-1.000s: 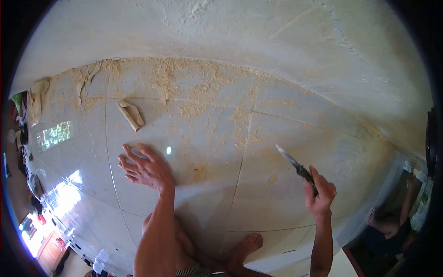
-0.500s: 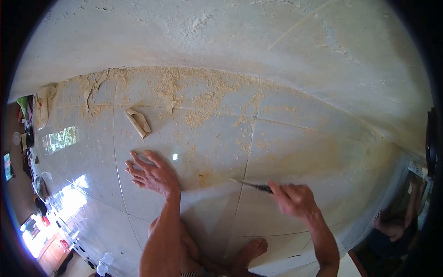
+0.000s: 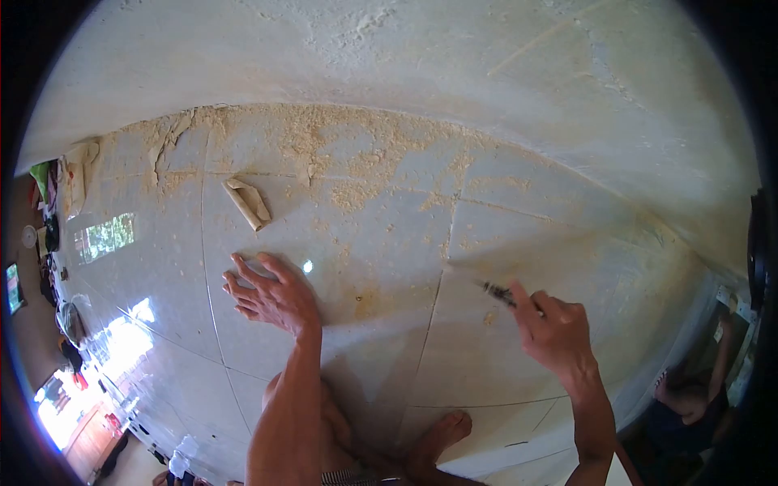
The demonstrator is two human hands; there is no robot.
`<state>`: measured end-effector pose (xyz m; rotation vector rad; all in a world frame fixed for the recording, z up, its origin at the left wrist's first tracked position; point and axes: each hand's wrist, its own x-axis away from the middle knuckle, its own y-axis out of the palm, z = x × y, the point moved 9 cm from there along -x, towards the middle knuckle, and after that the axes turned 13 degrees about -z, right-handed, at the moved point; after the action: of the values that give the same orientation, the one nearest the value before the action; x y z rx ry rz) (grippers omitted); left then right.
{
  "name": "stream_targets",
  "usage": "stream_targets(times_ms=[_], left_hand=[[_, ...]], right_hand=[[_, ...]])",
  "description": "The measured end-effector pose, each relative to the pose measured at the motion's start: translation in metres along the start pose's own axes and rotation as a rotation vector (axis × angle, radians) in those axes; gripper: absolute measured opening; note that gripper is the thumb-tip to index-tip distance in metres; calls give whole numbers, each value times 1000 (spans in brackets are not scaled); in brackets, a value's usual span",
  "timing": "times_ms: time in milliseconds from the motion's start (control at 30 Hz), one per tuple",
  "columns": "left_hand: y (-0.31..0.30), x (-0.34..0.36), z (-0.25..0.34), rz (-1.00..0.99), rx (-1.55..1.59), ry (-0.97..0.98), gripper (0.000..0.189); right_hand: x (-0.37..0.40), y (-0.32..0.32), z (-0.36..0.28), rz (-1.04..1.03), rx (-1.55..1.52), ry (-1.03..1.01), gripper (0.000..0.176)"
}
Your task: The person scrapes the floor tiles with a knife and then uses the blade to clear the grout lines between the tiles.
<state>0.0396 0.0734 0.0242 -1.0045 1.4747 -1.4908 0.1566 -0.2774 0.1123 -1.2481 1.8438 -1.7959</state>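
My left hand (image 3: 274, 296) rests on the glossy grey tiled floor (image 3: 381, 267), fingers spread and nothing in them. To its right, my right hand (image 3: 555, 328) is closed around a slim tool (image 3: 498, 293) with a dark, patterned handle. The tool's thin front end is smeared by motion and points up-left, close over a tile joint. A small brownish stain (image 3: 366, 301) with a dark speck lies on the tiles between my hands. Just beyond my left hand is a folded piece of brown paper (image 3: 247, 204).
Pale flakes and crumbs (image 3: 356, 154) are scattered along the foot of the rough wall (image 3: 454, 73). Torn brown strips (image 3: 170, 142) lie at the far left. My bare foot (image 3: 446, 433) is in front. Another person (image 3: 689, 397) shows at the right edge.
My right hand has moved right and slightly up with the tool, whose front end has swung upward. My left hand keeps its place on the tiles; the view has shifted slightly.
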Motion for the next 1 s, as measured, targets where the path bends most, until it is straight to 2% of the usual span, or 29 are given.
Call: stream_targets(times_ms=[33, 67, 133, 167, 233, 267, 333, 400, 433, 500, 533, 600, 700, 767, 833, 1000], left_hand=[[0, 1, 0, 4, 6, 2, 51], [-2, 2, 2, 1, 10, 6, 51], [-1, 0, 1, -64, 44, -28, 54], [-1, 0, 1, -62, 46, -25, 54], [-1, -1, 0, -66, 43, -27, 54], [0, -1, 0, -65, 46, -33, 54], [0, -1, 0, -63, 37, -34, 54], [1, -1, -2, -58, 30, -28, 54], [1, 0, -1, -54, 22, -15, 54], [2, 0, -1, -28, 12, -11, 53], [0, 1, -1, 2, 0, -10, 51], [2, 0, -3, 0, 14, -3, 51], [0, 0, -1, -28, 34, -15, 53], [1, 0, -1, -58, 45, -30, 54], [2, 0, -2, -54, 30, -32, 54], [-1, 2, 0, -55, 43, -29, 54]], right_hand=[[0, -7, 7, -1, 22, 125, 40], [-1, -13, 6, -1, 25, 130, 40], [0, -24, 20, 53, -96, 294, 44], [0, -24, 18, 56, -97, 296, 44], [9, -24, 10, 154, -390, 240, 40], [14, -19, -1, 154, -386, 235, 40], [40, 44, -14, 13, -1371, 534, 41], [50, 69, -52, -59, -1851, 666, 47], [56, 77, -65, -58, -1849, 671, 47], [61, 105, -97, -6, -2258, 651, 44], [59, 108, -103, 2, -2256, 659, 44], [51, 114, -127, -2, -2595, 654, 33], [36, 107, -138, 130, -2692, 590, 24], [23, 105, -141, 174, -2699, 626, 20], [8, 100, -133, 350, -2706, 592, 16], [3, 100, -142, 412, -2744, 650, 11]])
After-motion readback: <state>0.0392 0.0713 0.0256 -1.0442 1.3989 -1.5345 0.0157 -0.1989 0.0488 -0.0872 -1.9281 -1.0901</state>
